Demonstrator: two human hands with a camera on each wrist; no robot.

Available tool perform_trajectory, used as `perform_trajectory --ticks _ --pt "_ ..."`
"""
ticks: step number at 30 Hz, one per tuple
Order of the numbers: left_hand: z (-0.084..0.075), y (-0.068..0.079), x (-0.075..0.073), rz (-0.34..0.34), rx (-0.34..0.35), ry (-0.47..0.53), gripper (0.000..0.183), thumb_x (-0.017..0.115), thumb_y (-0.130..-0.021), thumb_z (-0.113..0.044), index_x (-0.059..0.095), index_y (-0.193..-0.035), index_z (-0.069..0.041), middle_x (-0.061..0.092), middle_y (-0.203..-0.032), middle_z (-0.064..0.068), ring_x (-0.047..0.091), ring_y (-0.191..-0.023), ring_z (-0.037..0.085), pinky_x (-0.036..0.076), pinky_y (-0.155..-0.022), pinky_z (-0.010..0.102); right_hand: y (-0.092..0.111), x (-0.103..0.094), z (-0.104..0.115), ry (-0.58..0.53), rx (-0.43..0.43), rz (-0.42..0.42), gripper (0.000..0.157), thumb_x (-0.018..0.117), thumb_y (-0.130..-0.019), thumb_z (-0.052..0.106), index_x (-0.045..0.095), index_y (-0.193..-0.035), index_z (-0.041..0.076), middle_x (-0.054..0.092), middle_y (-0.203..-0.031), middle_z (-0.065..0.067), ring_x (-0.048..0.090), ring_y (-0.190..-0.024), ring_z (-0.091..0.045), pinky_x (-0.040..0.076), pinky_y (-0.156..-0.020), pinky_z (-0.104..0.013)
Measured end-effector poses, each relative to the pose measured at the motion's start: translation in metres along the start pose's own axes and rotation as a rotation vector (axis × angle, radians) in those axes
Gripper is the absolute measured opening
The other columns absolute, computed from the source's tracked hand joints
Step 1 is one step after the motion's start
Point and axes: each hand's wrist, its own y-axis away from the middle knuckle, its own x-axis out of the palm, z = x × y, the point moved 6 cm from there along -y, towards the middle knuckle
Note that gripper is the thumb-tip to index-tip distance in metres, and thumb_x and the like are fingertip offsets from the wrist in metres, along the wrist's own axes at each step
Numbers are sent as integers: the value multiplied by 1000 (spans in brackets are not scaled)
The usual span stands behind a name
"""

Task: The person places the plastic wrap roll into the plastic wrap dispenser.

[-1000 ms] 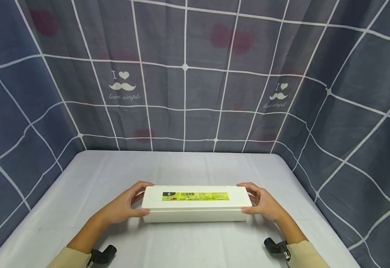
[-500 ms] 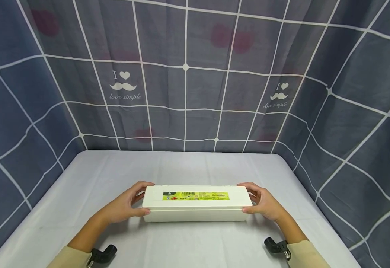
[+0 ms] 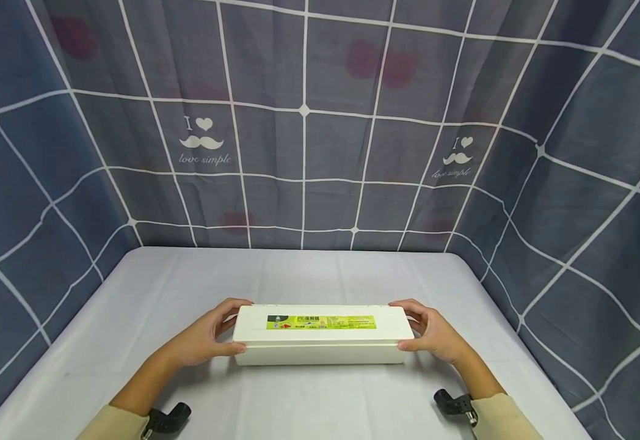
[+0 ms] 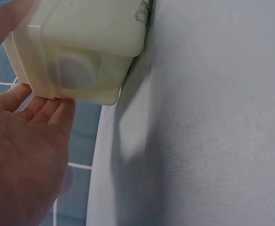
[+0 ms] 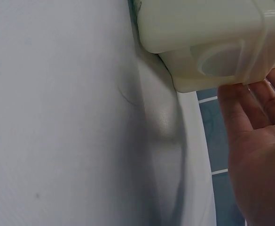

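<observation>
A long cream-white cling film box lies crosswise on the table, its lid down, with a yellow-green label on top. My left hand grips its left end, thumb at the front edge and fingers round the back. At the opposite end my right hand holds it the same way, mirrored. The left wrist view shows a round greyish patch in the end wall, above the fingertips. A similar round patch appears at the other end in the right wrist view. The box's contents are hidden.
A white cloth covers the table. Dark blue-grey curtains with white grid lines close in the back and both sides. Black camera mounts sit at the cuffs of both beige sleeves.
</observation>
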Motion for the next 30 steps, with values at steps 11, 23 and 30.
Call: perform_trajectory --ticks 11,23,30 --pt "1 -1 0 -2 -2 6 78 87 -82 -14 44 -148 -12 45 -152 13 43 -137 -10 34 -111 6 0 -2 0 -9 3 -3 77 87 -74 -3 52 -143 -3 51 -143 -26 63 -121 -11 55 -100 -21" --pt "1 1 1 -2 -15 24 78 86 -83 -13 44 -149 -12 45 -153 14 43 -137 -11 34 -111 6 1 -1 1 -2 4 -16 77 87 -74 -2 53 -142 -3 50 -142 -27 61 -121 -9 52 -103 -18" --pt "1 2 1 -5 2 30 78 86 -82 -10 44 -148 -11 45 -152 15 43 -138 -9 34 -112 6 1 0 2 -6 -4 -12 77 87 -74 -3 52 -142 -3 49 -144 -28 62 -121 -10 52 -103 -19"
